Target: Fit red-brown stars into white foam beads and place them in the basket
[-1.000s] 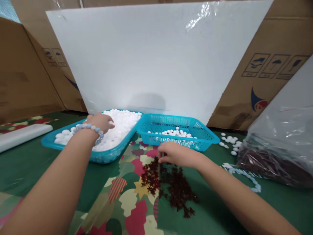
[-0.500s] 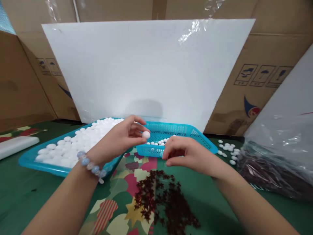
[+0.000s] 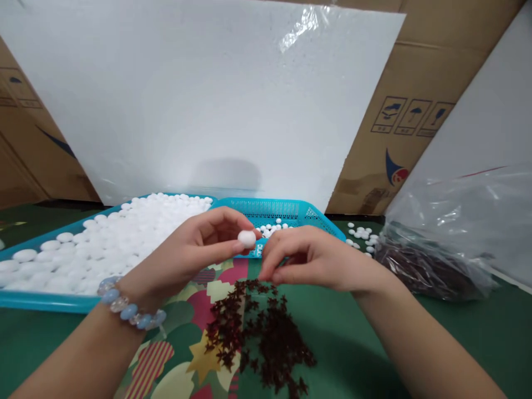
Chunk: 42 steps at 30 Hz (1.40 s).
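Note:
Between the thumb and fingertips of my left hand (image 3: 193,246) is a small white ball (image 3: 246,239). Just right of it hovers my right hand (image 3: 310,257), its thumb and index finger pinched together close to the ball. Whatever those fingertips hold, if anything, is too small to make out. Below both hands lies a loose pile of shiny dark red, star-like pieces (image 3: 282,343) on the green, patterned table cover (image 3: 341,332). Behind the hands stands a blue perforated basket (image 3: 274,208) with several white balls inside, partly covered by my hands.
At left, a blue tray (image 3: 50,302) is filled with white balls (image 3: 137,233). Several loose white pieces (image 3: 363,233) lie at right, beside a clear plastic bag (image 3: 432,266) of dark red material. A white board (image 3: 199,100) leans against cardboard boxes (image 3: 366,160) at the back.
My view has shifted right and closer. The gap between my hands has narrowed, with the right fingertips nearer the ball. The ball stays in my left hand.

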Available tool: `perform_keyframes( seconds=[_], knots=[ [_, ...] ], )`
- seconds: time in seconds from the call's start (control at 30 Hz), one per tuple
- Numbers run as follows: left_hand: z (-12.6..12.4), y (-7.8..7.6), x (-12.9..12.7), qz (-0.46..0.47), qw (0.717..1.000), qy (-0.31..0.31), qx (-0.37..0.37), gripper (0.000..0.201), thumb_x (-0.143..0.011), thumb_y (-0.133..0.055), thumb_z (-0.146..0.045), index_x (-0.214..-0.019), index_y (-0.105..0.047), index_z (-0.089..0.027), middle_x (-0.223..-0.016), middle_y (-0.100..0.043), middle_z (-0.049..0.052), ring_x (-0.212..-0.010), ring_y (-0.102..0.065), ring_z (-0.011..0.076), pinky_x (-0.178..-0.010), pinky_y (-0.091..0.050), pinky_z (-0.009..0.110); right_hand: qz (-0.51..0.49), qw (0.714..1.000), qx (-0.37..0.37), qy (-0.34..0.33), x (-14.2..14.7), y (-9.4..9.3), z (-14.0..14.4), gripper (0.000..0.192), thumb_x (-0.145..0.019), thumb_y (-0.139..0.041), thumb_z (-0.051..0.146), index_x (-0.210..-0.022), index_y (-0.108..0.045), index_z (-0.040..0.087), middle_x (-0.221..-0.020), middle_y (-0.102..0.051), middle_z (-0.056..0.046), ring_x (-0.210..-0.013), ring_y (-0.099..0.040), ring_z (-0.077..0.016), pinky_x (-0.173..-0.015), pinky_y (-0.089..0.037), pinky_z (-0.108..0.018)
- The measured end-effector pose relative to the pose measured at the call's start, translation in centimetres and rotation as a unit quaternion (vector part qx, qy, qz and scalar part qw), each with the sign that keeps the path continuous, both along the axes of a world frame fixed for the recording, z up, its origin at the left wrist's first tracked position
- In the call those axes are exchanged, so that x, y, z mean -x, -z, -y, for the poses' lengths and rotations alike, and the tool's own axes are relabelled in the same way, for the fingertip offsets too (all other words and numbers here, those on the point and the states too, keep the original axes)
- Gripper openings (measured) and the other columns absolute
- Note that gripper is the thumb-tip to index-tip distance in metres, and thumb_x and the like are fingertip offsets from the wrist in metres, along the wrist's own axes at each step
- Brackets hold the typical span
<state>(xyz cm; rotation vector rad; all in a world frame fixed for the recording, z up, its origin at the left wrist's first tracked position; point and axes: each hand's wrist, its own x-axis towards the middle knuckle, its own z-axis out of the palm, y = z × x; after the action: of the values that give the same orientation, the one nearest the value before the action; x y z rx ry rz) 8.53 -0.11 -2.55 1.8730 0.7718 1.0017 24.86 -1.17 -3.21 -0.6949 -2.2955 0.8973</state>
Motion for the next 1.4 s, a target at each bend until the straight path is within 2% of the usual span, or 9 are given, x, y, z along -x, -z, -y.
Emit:
perform_keyframes(
  seconds=[0.13,0.27,0.43,0.57,0.7,0.83,1.03,1.23,1.4],
  knots=[
    [-0.1,0.1,0.1,0.027,0.998,0.022,0.043,0.008,-0.057,-0.056,-0.015,-0.062,-0.056,-0.022,-0.063,-0.057,-0.006,-0.058,-0.052,0.0074,-0.05,-0.042,0.011,0.14,0.989,-0.033,0.01,0.4,0.3,-0.3,0.008,-0.064,-0.052,0.009,-0.072,-0.055,0.012,-0.065,-0.055,0.0,-0.057,-0.049,-0.0063,-0.049,-0.037,-0.016],
    [-0.4,0.4,0.3,0.047,0.996,0.034,0.066,0.011,-0.056,-0.057,-0.013,-0.06,-0.057,-0.023,-0.064,-0.058,-0.006,-0.058,-0.052,0.0081,-0.052,-0.043,0.013,0.138,0.99,-0.022,-0.013,0.3,0.4,-0.4,0.003,-0.062,-0.055,0.012,-0.06,-0.055,0.013,-0.056,-0.051,0.003,-0.056,-0.048,-0.0063,-0.049,-0.037,-0.015],
    [-0.6,0.8,0.6,0.058,0.995,0.034,0.075,0.015,-0.053,-0.059,-0.011,-0.06,-0.057,-0.024,-0.069,-0.055,-0.006,-0.055,-0.049,0.0068,-0.048,-0.041,0.013,0.027,0.999,0.029,-0.014,-0.3,0.0,-0.3,0.008,-0.061,-0.054,0.008,-0.058,-0.054,0.015,-0.06,-0.05,0.002,-0.059,-0.048,-0.0061,-0.053,-0.04,-0.016],
    [-0.4,0.7,0.5,0.046,0.994,0.046,0.089,0.013,-0.052,-0.06,-0.014,-0.059,-0.057,-0.024,-0.053,-0.05,-0.005,-0.049,-0.044,0.0062,-0.041,-0.036,0.012,-0.097,0.994,0.054,-0.003,-0.2,-0.2,0.3,0.015,-0.064,-0.047,0.004,-0.058,-0.054,0.016,-0.058,-0.048,0.003,-0.054,-0.047,-0.0048,-0.05,-0.041,-0.015],
    [-0.1,0.5,0.1,0.081,0.984,0.089,0.132,0.018,-0.054,-0.059,-0.012,-0.067,-0.056,-0.025,-0.057,-0.054,-0.006,-0.052,-0.047,0.0054,-0.042,-0.037,0.01,-0.199,0.975,0.097,-0.001,0.4,0.0,0.9,0.017,-0.061,-0.047,0.002,-0.065,-0.052,0.018,-0.057,-0.048,0.005,-0.052,-0.048,-0.0033,-0.047,-0.039,-0.013],
    [0.0,0.4,0.0,0.131,0.975,0.116,0.136,0.019,-0.058,-0.058,-0.012,-0.071,-0.052,-0.024,-0.063,-0.055,-0.007,-0.057,-0.05,0.0051,-0.048,-0.041,0.009,-0.284,0.948,0.137,-0.034,0.6,0.5,0.7,0.023,-0.061,-0.047,0.001,-0.073,-0.05,0.021,-0.058,-0.048,0.007,-0.053,-0.051,-0.0022,-0.05,-0.041,-0.011],
    [0.2,0.5,0.0,0.115,0.978,0.12,0.129,0.013,-0.066,-0.051,-0.011,-0.069,-0.05,-0.023,-0.064,-0.053,-0.007,-0.06,-0.05,0.0043,-0.053,-0.041,0.011,-0.342,0.933,0.105,-0.042,0.8,0.9,0.1,0.024,-0.061,-0.052,0.002,-0.075,-0.049,0.022,-0.061,-0.051,0.006,-0.056,-0.052,-0.0035,-0.053,-0.042,-0.013],
    [0.3,0.5,-0.1,0.112,0.979,0.106,0.13,0.008,-0.063,-0.054,-0.014,-0.068,-0.052,-0.021,-0.061,-0.053,-0.005,-0.056,-0.048,0.005,-0.047,-0.038,0.011,-0.369,0.924,0.089,-0.05,1.3,0.8,0.4,0.027,-0.059,-0.05,-0.001,-0.074,-0.048,0.021,-0.06,-0.051,0.007,-0.056,-0.051,-0.002,-0.054,-0.042,-0.012],
    [0.3,0.7,-0.1,0.119,0.975,0.119,0.145,0.009,-0.06,-0.057,-0.016,-0.067,-0.054,-0.02,-0.061,-0.053,-0.004,-0.056,-0.047,0.0059,-0.048,-0.037,0.011,-0.391,0.915,0.087,-0.042,1.5,0.8,0.5,0.026,-0.057,-0.05,-0.003,-0.07,-0.047,0.02,-0.059,-0.051,0.007,-0.053,-0.051,-0.0019,-0.051,-0.043,-0.011]
  ],
)
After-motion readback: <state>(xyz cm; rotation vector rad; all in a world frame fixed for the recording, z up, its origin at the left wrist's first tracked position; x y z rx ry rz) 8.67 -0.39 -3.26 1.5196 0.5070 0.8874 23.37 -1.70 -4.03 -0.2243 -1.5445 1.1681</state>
